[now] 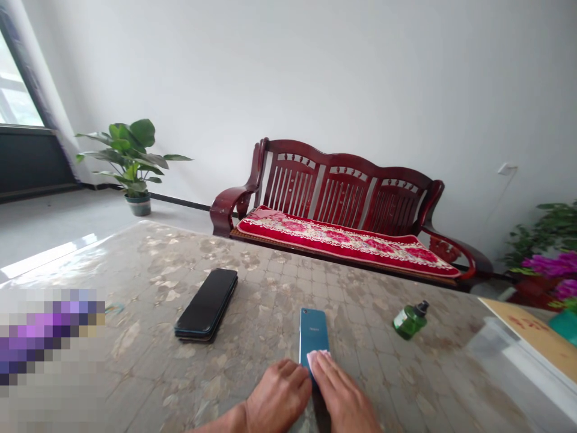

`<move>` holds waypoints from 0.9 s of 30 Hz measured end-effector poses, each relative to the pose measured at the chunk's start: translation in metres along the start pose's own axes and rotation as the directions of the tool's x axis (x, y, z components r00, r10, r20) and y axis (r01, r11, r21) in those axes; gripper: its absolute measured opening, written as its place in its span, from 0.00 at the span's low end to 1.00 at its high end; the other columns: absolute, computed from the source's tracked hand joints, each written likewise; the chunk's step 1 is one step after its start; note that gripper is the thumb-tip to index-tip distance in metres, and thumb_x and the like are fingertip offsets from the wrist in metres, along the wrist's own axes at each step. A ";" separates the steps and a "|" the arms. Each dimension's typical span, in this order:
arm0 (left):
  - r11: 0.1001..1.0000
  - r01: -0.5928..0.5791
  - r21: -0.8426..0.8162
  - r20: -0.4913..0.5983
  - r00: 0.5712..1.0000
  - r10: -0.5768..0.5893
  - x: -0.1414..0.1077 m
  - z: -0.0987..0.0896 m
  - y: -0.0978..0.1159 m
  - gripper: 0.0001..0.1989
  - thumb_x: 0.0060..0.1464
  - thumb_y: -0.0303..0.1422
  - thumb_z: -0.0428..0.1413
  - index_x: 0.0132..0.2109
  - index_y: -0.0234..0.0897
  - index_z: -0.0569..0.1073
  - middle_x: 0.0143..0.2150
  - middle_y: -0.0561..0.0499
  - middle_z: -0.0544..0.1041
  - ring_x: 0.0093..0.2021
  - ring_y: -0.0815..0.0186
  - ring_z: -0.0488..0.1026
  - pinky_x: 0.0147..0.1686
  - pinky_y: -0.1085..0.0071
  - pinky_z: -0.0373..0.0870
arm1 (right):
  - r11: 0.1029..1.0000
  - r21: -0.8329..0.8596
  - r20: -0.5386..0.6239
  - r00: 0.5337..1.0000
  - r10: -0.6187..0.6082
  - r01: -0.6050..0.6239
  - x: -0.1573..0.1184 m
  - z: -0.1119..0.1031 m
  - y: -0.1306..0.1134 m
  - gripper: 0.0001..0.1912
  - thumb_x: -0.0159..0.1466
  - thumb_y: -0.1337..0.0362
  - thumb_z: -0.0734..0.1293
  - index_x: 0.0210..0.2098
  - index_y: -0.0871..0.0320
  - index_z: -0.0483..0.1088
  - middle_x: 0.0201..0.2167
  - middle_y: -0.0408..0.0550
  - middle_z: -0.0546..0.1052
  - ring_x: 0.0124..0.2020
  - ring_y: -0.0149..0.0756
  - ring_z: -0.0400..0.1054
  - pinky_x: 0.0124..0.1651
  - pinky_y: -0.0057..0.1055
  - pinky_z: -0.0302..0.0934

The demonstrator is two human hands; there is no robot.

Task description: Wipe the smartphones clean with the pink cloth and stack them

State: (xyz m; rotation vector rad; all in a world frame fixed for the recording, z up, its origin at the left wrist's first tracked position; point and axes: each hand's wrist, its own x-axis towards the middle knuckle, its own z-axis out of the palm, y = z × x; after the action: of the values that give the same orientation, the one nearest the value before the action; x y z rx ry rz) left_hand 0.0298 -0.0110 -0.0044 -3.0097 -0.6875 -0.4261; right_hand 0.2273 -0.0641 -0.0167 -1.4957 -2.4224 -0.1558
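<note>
A blue mobile phone [314, 331] lies back side up on the table, its camera corner pointing away from me. My left hand [280, 394] is closed at the phone's near left edge, with curled fingers steadying it. With fingers held together, my right hand [340, 391] presses a small pale pink tissue [318, 356] onto the phone's back. The near end of the phone is partly hidden by both hands. To the left lies a stack of dark phones [207, 304], the top one screen up. A small green spray bottle [410, 320] stands to the right.
The table [261, 300] has a patterned, shiny cover. A yellowish box [536, 334] sits at its right edge, and a blurred-out purple item [45, 334] at the left. Beyond are a wooden bench [347, 186] with a red cushion and a potted plant [137, 204].
</note>
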 end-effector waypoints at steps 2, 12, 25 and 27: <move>1.000 -0.006 -0.003 0.020 1.000 0.006 0.000 -0.002 0.000 0.02 0.59 0.29 0.56 0.38 0.35 0.69 0.37 0.49 0.76 0.37 0.61 0.74 0.39 0.67 0.70 | 1.000 -0.013 -0.003 1.000 -0.025 0.025 -0.001 0.001 -0.002 0.39 0.57 0.80 0.57 0.67 0.55 0.54 0.63 0.47 0.64 0.62 0.40 0.61 0.59 0.34 0.63; 0.997 0.012 -0.072 0.073 0.997 -0.007 -0.003 -0.007 -0.001 0.03 0.60 0.26 0.54 0.42 0.36 0.69 0.39 0.47 0.75 0.41 0.61 0.74 0.45 0.67 0.70 | 0.981 0.042 0.037 0.981 0.188 -0.190 0.088 0.003 -0.002 0.34 0.57 0.83 0.53 0.60 0.59 0.66 0.59 0.52 0.69 0.59 0.39 0.65 0.62 0.37 0.60; 0.984 0.104 -0.145 0.075 0.993 -0.094 0.001 -0.004 -0.005 0.07 0.63 0.31 0.52 0.35 0.38 0.71 0.36 0.52 0.78 0.35 0.64 0.76 0.39 0.72 0.72 | 0.979 0.129 -0.002 0.987 0.158 -0.157 0.031 -0.003 0.008 0.37 0.56 0.82 0.53 0.61 0.53 0.65 0.60 0.45 0.70 0.60 0.36 0.64 0.62 0.36 0.61; 0.978 0.123 -0.170 0.096 0.990 -0.107 0.002 -0.008 -0.004 0.07 0.63 0.32 0.53 0.36 0.38 0.71 0.37 0.51 0.78 0.36 0.64 0.77 0.40 0.72 0.72 | 0.969 0.139 -0.013 0.978 0.206 -0.202 0.049 -0.002 0.011 0.37 0.56 0.83 0.53 0.61 0.54 0.65 0.58 0.48 0.71 0.60 0.37 0.63 0.63 0.38 0.60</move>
State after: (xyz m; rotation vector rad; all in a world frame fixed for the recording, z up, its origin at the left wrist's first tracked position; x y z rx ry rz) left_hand 0.0272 -0.0070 0.0032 -3.1812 -0.8788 -0.3807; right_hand 0.2168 -0.0172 -0.0008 -1.6552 -2.1921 0.0332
